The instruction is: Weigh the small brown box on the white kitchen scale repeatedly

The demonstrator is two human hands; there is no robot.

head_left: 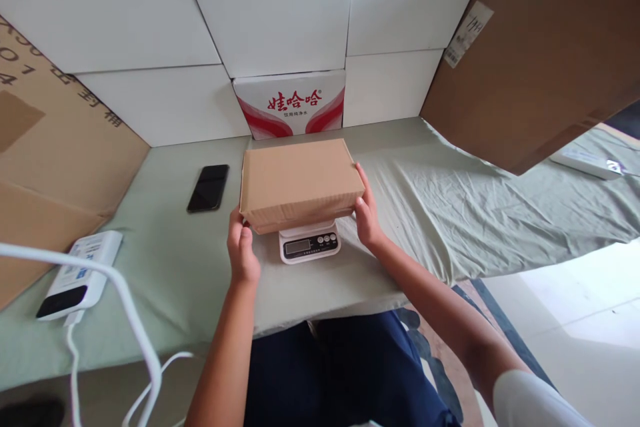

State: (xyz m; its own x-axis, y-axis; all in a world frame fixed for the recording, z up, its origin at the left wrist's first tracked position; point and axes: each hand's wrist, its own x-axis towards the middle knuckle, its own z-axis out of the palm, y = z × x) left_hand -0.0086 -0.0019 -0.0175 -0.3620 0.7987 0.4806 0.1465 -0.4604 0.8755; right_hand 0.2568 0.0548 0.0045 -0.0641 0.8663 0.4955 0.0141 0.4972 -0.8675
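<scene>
A flat brown cardboard box point(300, 180) rests on a small white digital scale point(310, 245) in the middle of the cloth-covered table. My left hand point(243, 250) grips the box's near left corner. My right hand point(367, 213) holds its right side, fingers along the edge. The scale's display and buttons show below the box, between my hands.
A black phone point(209, 187) lies left of the box. A white power bank point(80, 273) with a white cable point(135, 320) sits at the near left. A red-and-white printed carton point(291, 103) stands behind the box. Cardboard sheets lean at both sides. The table's front edge point(325, 310) is near my lap.
</scene>
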